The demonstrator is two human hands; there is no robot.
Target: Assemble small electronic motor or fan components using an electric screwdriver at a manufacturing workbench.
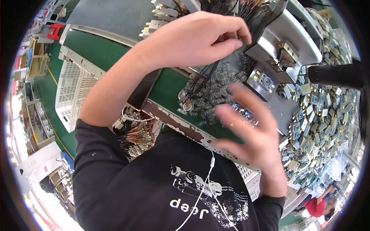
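Where the green bench (167, 84) runs in front of the person, a heap of parts (308, 119) spreads on the right and a grey machine (300, 44) stands on the far right. The left hand (216, 36) hangs above the far end of the springs (226, 79), fingers curled, thumb near them; I cannot tell whether it grips anything. The right hand (252, 131), blurred, has fingers loosely spread and nothing visible in it. The springs lie between both hands, the pile's long axis slanting from far right to near left, its near edge beside the right fingertips.
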